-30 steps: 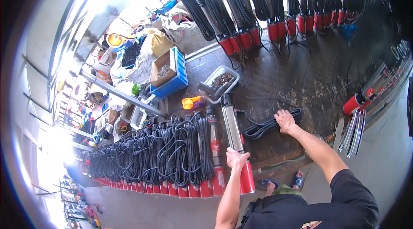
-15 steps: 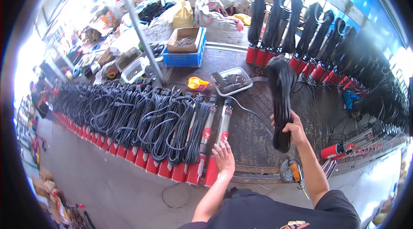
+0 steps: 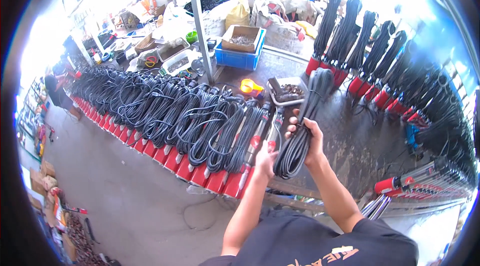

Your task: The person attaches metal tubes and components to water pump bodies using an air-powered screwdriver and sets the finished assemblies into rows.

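Note:
In my right hand (image 3: 311, 138) is a tilted coil of black cable (image 3: 295, 152), with the fingers closed around its middle. The coil's lower end hangs just right of my left hand (image 3: 266, 160). That hand lies over the lower part of a silver submersible pump (image 3: 276, 125), its thumb apart from the other fingers, slightly blurred. My hand and forearm hide the pump's lower end. To its left lies a long row of similar pumps with red ends (image 3: 216, 182), most topped by black cable coils (image 3: 204, 138).
Beyond the pumps are a white tray (image 3: 300, 85) of small dark parts, an orange tape dispenser (image 3: 250, 87) and a blue crate (image 3: 236, 59) under a cardboard box. Upright pumps with coils (image 3: 356, 86) line the right side. Another person (image 3: 59, 93) stands far left.
My right hand has brought the cable coil left and tilted it toward my left hand. My left hand stays at the same pump. The view has shifted, and the other person shows more fully.

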{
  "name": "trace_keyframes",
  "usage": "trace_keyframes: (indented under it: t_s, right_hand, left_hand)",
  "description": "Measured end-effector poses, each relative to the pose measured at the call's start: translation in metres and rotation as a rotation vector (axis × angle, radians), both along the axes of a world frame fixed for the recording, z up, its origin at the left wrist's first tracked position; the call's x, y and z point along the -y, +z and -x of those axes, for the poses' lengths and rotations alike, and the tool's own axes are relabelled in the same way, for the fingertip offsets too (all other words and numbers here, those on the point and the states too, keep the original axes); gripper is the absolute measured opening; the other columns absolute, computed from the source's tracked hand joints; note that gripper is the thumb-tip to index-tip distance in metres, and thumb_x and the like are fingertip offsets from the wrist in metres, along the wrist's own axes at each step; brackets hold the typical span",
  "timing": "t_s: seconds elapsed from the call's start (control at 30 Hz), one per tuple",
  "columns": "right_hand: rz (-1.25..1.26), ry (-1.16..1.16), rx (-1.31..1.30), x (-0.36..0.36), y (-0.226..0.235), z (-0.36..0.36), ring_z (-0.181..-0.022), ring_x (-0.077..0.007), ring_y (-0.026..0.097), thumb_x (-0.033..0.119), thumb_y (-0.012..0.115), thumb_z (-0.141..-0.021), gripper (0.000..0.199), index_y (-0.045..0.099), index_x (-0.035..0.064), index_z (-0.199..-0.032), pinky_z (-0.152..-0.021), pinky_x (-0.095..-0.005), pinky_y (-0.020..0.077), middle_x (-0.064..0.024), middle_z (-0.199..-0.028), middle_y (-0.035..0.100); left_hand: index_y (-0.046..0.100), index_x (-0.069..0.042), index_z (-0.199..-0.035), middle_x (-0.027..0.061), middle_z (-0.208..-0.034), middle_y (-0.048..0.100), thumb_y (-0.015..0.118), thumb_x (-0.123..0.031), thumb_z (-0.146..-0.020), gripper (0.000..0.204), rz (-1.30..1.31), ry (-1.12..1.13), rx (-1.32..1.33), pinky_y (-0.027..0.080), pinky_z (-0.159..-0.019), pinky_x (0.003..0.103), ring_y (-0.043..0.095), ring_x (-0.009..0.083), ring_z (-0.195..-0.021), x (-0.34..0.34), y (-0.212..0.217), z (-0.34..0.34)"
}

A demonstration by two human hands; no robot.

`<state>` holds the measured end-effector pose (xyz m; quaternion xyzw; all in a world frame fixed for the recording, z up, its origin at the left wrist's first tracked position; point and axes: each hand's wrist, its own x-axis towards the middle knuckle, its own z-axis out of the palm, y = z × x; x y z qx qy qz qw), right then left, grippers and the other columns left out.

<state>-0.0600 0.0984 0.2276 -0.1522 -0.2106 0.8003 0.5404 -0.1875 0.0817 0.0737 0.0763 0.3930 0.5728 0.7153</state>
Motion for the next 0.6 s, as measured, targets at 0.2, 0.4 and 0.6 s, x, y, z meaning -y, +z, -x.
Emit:
trace_keyframes:
  t_s: [0.2, 0.4, 0.6]
  right_hand:
    - [0.014, -0.138, 0.892, -0.009, -0.131, 0.046, -0.124, -0.035, 0.051, 0.051, 0.058, -0.093, 0.062, 0.053, 0.0017, -0.131, -0.106, -0.0477, 0.0432, -0.0195, -0.128, 0.057]
    - [-0.511, -0.111, 2.067, 0.01, -0.207, 0.034, -0.142, -0.0377, 0.027, 0.071, 0.057, -0.086, 0.096, 0.034, 0.009, -0.155, -0.111, -0.0578, 0.0302, -0.0179, -0.157, 0.027]
    - [-0.383, -0.264, 1.832, 0.069, -0.177, -0.058, -0.136, -0.0442, 0.034, 0.05, 0.071, -0.082, 0.08, 0.045, 0.0045, -0.142, -0.109, -0.0603, 0.0342, -0.0218, -0.148, 0.034]
  left_hand:
    - [0.065, 0.006, -0.114, 0.0164, -0.098, 0.073, 0.058, -0.025, -0.1, 0.035, -0.156, 0.043, -0.734, 0.056, -0.075, 0.033, 0.07, 0.0235, -0.08, 0.027, 0.046, 0.095]
    - [0.062, 0.009, -0.117, 0.0193, -0.111, 0.07, 0.063, -0.015, -0.098, 0.031, -0.177, 0.226, -1.196, 0.051, -0.094, 0.035, 0.067, 0.0244, -0.101, 0.073, 0.041, 0.042]
    - [0.065, 0.007, -0.11, 0.0151, -0.103, 0.069, 0.062, -0.005, -0.095, 0.019, -0.282, -0.031, -1.105, 0.053, -0.088, 0.035, 0.066, 0.0235, -0.094, 0.11, 0.005, -0.049]
